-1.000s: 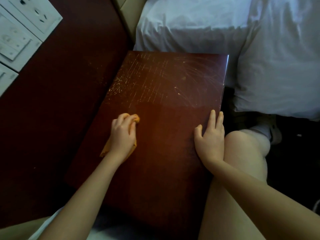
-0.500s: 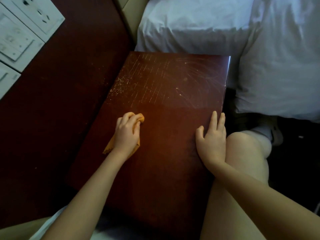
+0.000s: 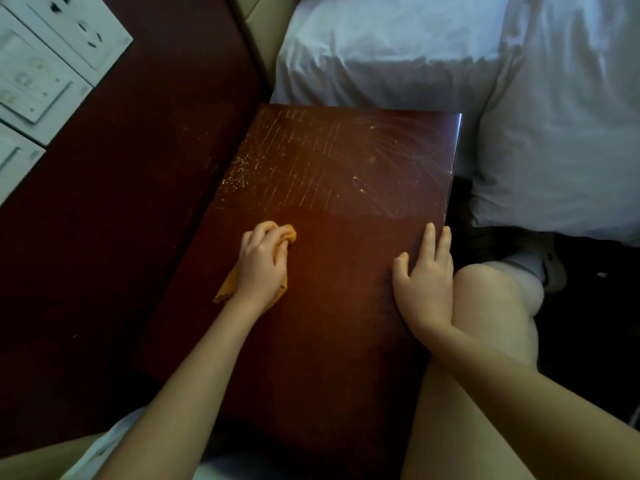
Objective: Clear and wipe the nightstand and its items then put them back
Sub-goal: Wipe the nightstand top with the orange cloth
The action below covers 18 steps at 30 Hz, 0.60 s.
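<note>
The dark red-brown nightstand (image 3: 332,341) fills the middle of the view, its top bare of items. Scratches and pale specks mark its far half. My left hand (image 3: 261,263) presses an orange cloth (image 3: 228,285) onto the top near the left edge, fingers curled over the bunched cloth. Only the cloth's ends show, at my fingertips and beside my wrist. My right hand (image 3: 424,275) lies flat on the top at the right edge, fingers apart, holding nothing.
A white bed with a pillow (image 3: 554,133) borders the nightstand at the back and right. A dark wood wall panel (image 3: 104,220) with white switches and sockets (image 3: 45,64) stands on the left. My bare knee (image 3: 491,306) is against the right side.
My left hand with the cloth has slid slightly to the right and away from me across the top. My right hand has stayed flat at the right edge.
</note>
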Each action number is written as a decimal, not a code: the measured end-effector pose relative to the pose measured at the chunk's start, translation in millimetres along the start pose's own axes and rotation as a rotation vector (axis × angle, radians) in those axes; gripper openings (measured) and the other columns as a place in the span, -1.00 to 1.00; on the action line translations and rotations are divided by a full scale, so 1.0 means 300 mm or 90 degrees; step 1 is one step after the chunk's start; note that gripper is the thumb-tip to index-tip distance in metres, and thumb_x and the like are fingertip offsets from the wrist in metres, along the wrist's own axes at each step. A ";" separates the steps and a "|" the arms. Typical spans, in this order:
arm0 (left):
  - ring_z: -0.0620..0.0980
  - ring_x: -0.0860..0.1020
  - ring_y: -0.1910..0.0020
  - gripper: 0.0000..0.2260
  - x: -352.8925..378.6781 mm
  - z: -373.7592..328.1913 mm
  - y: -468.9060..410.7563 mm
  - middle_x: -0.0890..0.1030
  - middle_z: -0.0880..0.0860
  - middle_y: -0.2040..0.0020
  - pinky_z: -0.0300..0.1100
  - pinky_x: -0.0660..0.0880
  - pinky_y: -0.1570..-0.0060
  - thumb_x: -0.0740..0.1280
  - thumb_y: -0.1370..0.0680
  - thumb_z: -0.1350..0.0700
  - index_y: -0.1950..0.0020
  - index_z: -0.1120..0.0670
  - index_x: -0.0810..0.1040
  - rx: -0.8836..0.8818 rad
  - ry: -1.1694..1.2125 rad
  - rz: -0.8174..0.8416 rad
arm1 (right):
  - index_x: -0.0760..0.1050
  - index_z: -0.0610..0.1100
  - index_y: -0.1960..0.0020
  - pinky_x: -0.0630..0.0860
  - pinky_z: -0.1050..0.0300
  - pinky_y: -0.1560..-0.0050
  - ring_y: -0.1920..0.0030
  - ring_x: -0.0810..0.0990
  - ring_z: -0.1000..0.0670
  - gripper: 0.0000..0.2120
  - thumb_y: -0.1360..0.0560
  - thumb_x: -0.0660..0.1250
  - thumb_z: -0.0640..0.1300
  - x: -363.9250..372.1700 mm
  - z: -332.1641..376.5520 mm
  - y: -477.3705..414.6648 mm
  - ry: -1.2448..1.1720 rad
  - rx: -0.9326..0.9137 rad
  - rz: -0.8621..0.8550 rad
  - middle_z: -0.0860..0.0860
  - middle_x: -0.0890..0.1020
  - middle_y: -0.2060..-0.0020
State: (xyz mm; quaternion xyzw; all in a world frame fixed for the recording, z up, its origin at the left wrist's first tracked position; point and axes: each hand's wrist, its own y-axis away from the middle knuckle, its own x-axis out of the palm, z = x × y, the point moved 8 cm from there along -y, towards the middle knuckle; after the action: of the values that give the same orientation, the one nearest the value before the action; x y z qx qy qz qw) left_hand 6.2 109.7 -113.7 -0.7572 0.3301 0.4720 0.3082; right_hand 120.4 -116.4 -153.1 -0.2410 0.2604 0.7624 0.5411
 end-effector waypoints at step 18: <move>0.07 0.36 -0.20 -0.76 -0.009 0.034 -0.013 0.46 0.08 -0.24 -0.21 0.29 -0.10 0.21 -0.57 0.21 -0.21 0.09 0.54 -0.033 0.006 -0.018 | 0.00 -0.13 -0.52 0.03 0.04 -0.41 -0.47 0.04 -0.15 -0.42 -0.57 0.14 -0.09 0.001 -0.001 0.000 -0.006 -0.001 -0.003 -0.12 -0.04 -0.52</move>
State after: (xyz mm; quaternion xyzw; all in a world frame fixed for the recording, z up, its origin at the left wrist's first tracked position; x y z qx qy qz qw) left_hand 3.2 120.6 -114.5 -0.7718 0.3083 0.4724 0.2936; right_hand 120.3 -116.4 -153.5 -0.2384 0.2567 0.7624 0.5441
